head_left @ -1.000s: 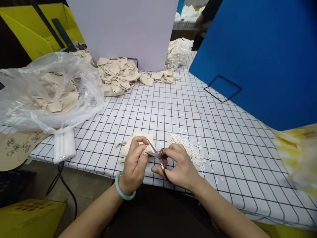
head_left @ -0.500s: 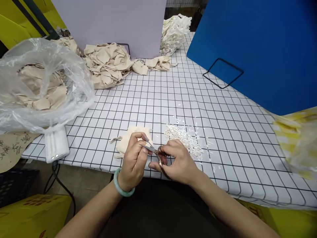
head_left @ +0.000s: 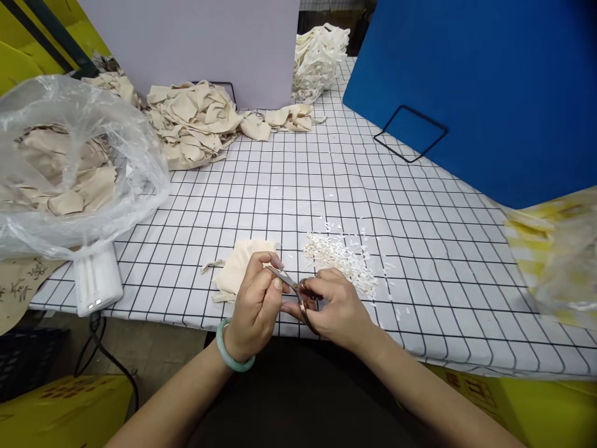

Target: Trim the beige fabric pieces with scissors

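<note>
My right hand (head_left: 338,308) grips a pair of scissors (head_left: 290,282) with bronze-coloured handles, fingers in the loops. The blades are parted and point left toward my left hand (head_left: 256,305). That hand, with a green bangle (head_left: 228,351) at its wrist, is closed in a pinch at the blade tips. A beige cloth pouch (head_left: 237,264) with a cord on its left side extends from behind the left fingers onto the table. What exactly lies between the blades is too small to make out. Beyond my right hand, tiny white snippets (head_left: 342,255) are scattered in a heap.
A clear plastic bag (head_left: 144,186) of beige cloth pieces stands left, behind a white power strip (head_left: 97,280). A beige cloth pile (head_left: 193,124) and a white string bundle (head_left: 319,62) lie farther back. A blue board (head_left: 466,93) leans right, a pale panel (head_left: 196,43) behind.
The view has shifted slightly, so the table things appear a little farther left. Both hands and the scissors hold nearly the same pose, blades still parted.
</note>
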Available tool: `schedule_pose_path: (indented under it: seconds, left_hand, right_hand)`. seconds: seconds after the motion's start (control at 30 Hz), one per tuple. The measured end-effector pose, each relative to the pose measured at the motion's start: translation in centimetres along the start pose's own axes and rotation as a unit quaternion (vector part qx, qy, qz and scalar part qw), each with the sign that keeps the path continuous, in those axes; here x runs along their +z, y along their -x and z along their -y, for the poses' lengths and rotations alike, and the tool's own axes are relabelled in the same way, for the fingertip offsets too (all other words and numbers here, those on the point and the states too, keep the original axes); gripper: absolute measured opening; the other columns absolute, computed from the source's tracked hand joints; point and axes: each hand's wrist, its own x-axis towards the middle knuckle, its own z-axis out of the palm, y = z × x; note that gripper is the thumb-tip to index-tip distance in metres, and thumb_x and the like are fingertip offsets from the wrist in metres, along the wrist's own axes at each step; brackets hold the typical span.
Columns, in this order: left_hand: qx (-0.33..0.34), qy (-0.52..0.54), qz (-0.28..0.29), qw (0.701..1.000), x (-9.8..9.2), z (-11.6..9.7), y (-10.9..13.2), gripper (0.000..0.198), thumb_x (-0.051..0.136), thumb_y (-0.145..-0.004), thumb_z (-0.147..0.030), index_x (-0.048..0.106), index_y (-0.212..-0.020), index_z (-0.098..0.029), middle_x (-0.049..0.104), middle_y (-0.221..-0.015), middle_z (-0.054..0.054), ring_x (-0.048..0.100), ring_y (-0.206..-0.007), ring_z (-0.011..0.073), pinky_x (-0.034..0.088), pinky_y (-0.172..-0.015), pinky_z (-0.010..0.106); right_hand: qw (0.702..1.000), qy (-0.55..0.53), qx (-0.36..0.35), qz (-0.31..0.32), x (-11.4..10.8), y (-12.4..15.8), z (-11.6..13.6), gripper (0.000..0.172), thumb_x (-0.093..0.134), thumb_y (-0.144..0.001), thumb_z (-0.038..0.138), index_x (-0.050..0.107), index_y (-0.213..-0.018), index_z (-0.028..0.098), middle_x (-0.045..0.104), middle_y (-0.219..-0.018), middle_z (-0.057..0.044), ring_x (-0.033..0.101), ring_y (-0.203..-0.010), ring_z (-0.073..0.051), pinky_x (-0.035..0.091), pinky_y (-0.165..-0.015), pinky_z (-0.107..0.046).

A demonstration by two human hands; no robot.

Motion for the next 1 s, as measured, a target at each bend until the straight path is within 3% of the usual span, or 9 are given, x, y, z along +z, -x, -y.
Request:
schedule_pose_path:
  seconds: [0.17,0.3,0.43,0.53,0.6,0.67,0.77,0.87,1.0]
  left_hand:
    - [0.017,0.001,0.06,0.998,1.8,1.0,-1.3,0.027,0.037,-0.102,-0.018,0.055,-0.082,-0.018,0.051,-0.097,0.009,0.05,-0.107,0.0223,0.048,-0.089,0.036]
    - [0.012,-0.008,0.13,0.991,3.3,1.2,-1.7,0.027,0.036,-0.102,-0.019,0.055,-0.083,-0.018,0.053,-0.099,0.01,0.053,-0.11,0.0227,0.049,-0.089,0.036]
    - [0.035,-0.088,0.235,0.967,1.5,0.7,-0.5,0.016,0.053,-0.097,-0.028,0.057,-0.085,-0.018,0.059,-0.117,0.013,0.056,-0.112,0.0253,0.049,-0.097,0.041]
    - [0.004,-0.206,0.136,0.969,-2.5,2.0,0.1,0.01,0.047,-0.094,-0.017,0.057,-0.091,-0.018,0.058,-0.12,0.014,0.053,-0.117,0.0276,0.046,-0.1,0.046]
    - [-0.056,-0.311,0.066,0.946,-5.6,3.9,-0.1,0.018,0.044,-0.086,-0.006,0.057,-0.094,-0.016,0.057,-0.116,0.016,0.052,-0.113,0.0302,0.046,-0.097,0.05]
    - [-0.112,-0.364,0.073,0.922,-8.1,5.8,-0.7,0.019,0.05,-0.077,-0.004,0.058,-0.089,-0.016,0.059,-0.102,0.014,0.054,-0.1,0.031,0.047,-0.087,0.052]
    - [-0.127,-0.344,0.115,0.923,-10.3,6.7,-2.1,0.014,0.056,-0.073,-0.005,0.054,-0.072,-0.019,0.059,-0.078,0.006,0.054,-0.078,0.0236,0.049,-0.075,0.042]
    - [-0.119,-0.311,0.086,0.939,-12.0,4.3,-3.2,0.011,0.054,-0.081,-0.01,0.052,-0.076,-0.019,0.057,-0.074,0.002,0.053,-0.069,0.0175,0.048,-0.065,0.032]
    - [-0.101,-0.141,-0.056,0.983,-13.4,-1.8,-3.4,0.0,0.055,-0.091,-0.018,0.055,-0.091,-0.018,0.059,-0.08,0.001,0.06,-0.071,0.0149,0.051,-0.063,0.028]
  right_hand:
    - [0.997,0.02,0.062,-0.04,-0.1,1.6,-1.8,0.058,0.064,-0.081,0.068,0.051,-0.05,0.021,0.048,-0.05,0.0,0.045,-0.053,-0.014,0.039,-0.057,-0.029]
    - [0.984,-0.029,0.175,-0.028,-1.7,2.4,-3.1,0.06,0.066,-0.077,0.071,0.045,-0.05,0.021,0.047,-0.051,0.001,0.044,-0.052,-0.014,0.035,-0.049,-0.027]
    - [0.974,-0.051,0.216,-0.039,-4.0,2.7,-4.1,0.045,0.069,-0.075,0.067,0.059,-0.078,0.023,0.057,-0.069,-0.001,0.052,-0.062,-0.018,0.041,-0.055,-0.029]
    - [0.971,-0.045,0.226,-0.062,-4.5,2.4,-4.3,0.048,0.068,-0.075,0.068,0.058,-0.096,0.026,0.062,-0.09,-0.005,0.059,-0.081,-0.025,0.046,-0.064,-0.033]
    - [0.97,-0.056,0.232,-0.053,-3.8,1.7,-3.7,0.048,0.068,-0.075,0.068,0.056,-0.098,0.027,0.063,-0.102,-0.006,0.059,-0.094,-0.028,0.048,-0.072,-0.038]
    - [0.973,-0.078,0.214,-0.025,-2.5,0.8,-2.6,0.045,0.07,-0.076,0.063,0.055,-0.098,0.027,0.063,-0.107,-0.007,0.06,-0.098,-0.029,0.049,-0.076,-0.04]
    - [0.986,-0.111,0.124,0.029,-0.1,-1.3,-0.4,0.039,0.073,-0.078,0.052,0.053,-0.099,0.026,0.063,-0.109,-0.009,0.061,-0.098,-0.028,0.05,-0.081,-0.042]
    - [0.988,-0.14,0.046,0.041,1.3,-4.0,1.9,0.032,0.073,-0.08,0.04,0.052,-0.099,0.025,0.064,-0.109,-0.007,0.06,-0.098,-0.026,0.05,-0.087,-0.044]
    - [0.973,-0.228,0.041,0.015,2.5,-7.4,4.8,0.036,0.077,-0.076,0.038,0.05,-0.098,0.027,0.062,-0.121,-0.005,0.058,-0.111,-0.027,0.05,-0.089,-0.043]
